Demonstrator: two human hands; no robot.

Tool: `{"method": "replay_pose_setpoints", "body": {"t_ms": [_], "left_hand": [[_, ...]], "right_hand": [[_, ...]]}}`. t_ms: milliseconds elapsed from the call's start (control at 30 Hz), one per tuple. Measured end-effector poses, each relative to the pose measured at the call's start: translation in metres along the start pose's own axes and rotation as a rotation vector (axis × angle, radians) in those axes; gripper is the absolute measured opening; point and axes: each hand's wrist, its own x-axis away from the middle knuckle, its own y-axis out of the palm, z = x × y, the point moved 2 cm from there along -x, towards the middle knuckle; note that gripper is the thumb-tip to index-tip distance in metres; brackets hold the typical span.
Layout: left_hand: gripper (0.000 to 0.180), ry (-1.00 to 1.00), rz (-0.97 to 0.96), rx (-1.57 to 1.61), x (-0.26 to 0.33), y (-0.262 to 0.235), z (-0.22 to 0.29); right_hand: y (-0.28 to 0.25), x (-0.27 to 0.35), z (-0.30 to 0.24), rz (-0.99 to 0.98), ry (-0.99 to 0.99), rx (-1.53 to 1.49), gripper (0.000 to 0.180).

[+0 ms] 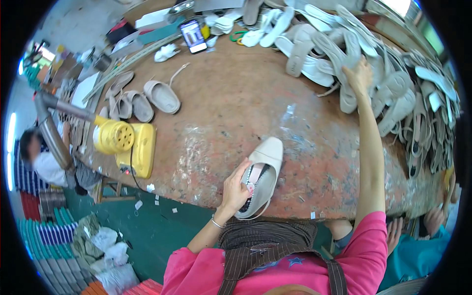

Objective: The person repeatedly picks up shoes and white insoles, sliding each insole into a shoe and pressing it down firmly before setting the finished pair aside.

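Yellow machine (139, 155) stands left, insole pile (393, 87) far right. At the near edge of the table (221, 105), my left hand (237, 191) holds the cream shoe (271, 149); my right hand (359, 76), outstretched, apparently touches the pile, grip indeterminable.

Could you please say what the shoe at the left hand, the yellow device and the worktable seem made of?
Pale slingback shoe: likely leather or synthetic leather, matte and smooth, with a faint seam.
Yellow device: probably smooth plastic, perhaps painted metal; even colour, rounded edges.
Worktable: possibly wood, worn and dull; its brown top is scuffed and stained.
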Motion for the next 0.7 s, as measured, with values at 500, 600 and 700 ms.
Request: {"method": "replay_pose_setpoints", "body": {"t_ms": [500,600,700], "left_hand": [[0.052,0.249,-0.181,-0.123,0.013,0.0,-0.01],[0.045,0.182,-0.031,-0.259,0.02,0.017,-0.018],[0.043,0.058,0.058,-0.286,0.043,0.018,-0.018]], "right_hand": [[-0.057,0.176,0.011,-0.779,0.464,-1.565,0.042],[-0.005,0.21,-0.09,-1.155,0.274,-1.525,0.042],[0.004,0.253,-0.158,-1.398,0.039,-1.404,0.041]]}}
